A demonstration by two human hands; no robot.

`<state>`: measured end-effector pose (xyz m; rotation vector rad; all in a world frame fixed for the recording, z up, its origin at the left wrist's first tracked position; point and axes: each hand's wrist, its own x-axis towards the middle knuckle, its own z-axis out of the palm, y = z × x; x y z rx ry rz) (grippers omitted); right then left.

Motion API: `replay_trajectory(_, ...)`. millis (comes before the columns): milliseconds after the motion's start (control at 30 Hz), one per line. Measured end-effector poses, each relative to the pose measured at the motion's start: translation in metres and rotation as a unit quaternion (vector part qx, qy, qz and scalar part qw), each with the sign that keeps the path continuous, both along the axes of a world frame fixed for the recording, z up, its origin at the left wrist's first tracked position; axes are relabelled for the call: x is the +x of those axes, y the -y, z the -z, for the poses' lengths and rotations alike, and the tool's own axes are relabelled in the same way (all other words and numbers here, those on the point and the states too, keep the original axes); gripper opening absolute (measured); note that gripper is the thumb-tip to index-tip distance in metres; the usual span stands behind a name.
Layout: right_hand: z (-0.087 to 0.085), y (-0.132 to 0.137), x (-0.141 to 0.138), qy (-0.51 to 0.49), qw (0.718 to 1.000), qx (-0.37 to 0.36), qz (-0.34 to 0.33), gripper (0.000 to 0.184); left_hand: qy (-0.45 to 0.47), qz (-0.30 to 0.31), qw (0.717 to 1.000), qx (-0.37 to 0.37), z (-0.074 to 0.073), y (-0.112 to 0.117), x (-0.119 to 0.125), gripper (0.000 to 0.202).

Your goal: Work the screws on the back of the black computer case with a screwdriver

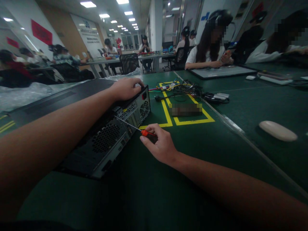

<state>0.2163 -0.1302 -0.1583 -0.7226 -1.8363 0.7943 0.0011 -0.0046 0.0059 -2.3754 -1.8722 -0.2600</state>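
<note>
A black desktop computer case (101, 138) lies on its side on the green table mat (149, 179), its rear panel with vents and ports facing me. My left hand (126, 88) rests curled over the case's far top corner, gripping it. My right hand (160, 144) is closed round the red-and-black handle of a screwdriver (134, 127). The thin metal shaft points left and its tip touches the rear panel near the ports.
A tangle of coloured cables (179, 87) lies inside a yellow taped rectangle (190, 121) behind the case. A white oval object (278, 130) sits at right. Bubble wrap (21, 94) lies at left. Other people sit at tables beyond.
</note>
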Motion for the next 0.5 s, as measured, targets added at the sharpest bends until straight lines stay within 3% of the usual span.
replay_trajectory(500, -0.0007, -0.0005, 0.0000, 0.010, 1.000, -0.002, -0.001, 0.014, 0.003, -0.001, 1.000, -0.005, -0.0013, 0.0018, 0.0016, 0.062)
